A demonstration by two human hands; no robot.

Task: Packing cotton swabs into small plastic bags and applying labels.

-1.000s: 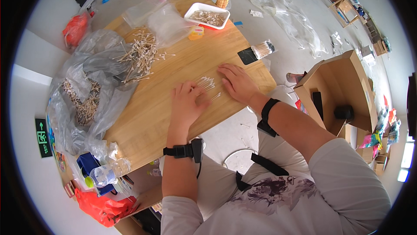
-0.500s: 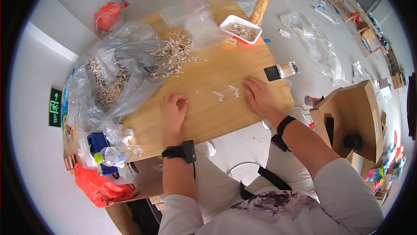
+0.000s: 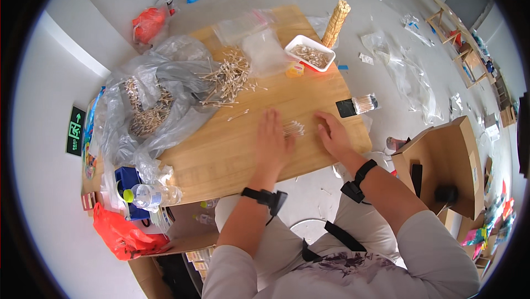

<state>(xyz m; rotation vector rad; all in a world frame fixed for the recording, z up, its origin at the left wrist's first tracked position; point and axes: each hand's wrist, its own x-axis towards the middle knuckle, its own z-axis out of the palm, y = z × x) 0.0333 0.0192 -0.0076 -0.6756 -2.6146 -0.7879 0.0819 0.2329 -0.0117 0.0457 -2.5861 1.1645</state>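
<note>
Many swabs (image 3: 150, 118) lie in a grey plastic bag (image 3: 185, 125), left, a loose heap (image 3: 234, 75) adjoining. Centrally, the left hand (image 3: 272, 141), fingers straight and together, partly covers a small swab row (image 3: 296, 128); its grip cannot be told. Beside the row, the right hand (image 3: 334, 138) rests on the table (image 3: 221, 161), thumb and forefinger parted.

Here on the bench (image 3: 221, 158), a small bunch of swabs (image 3: 295, 128) lies between the left fingers (image 3: 269, 119) and the right fingers (image 3: 326, 120); left of the left fingers, some loose swabs (image 3: 238, 115); beyond those, the swab pile (image 3: 231, 75), and farther left the plastic bag (image 3: 187, 122) with swabs inside. Well ahead of the right fingers, the filled tray (image 3: 303, 61); ahead and right, the swab packet (image 3: 365, 104).
</note>
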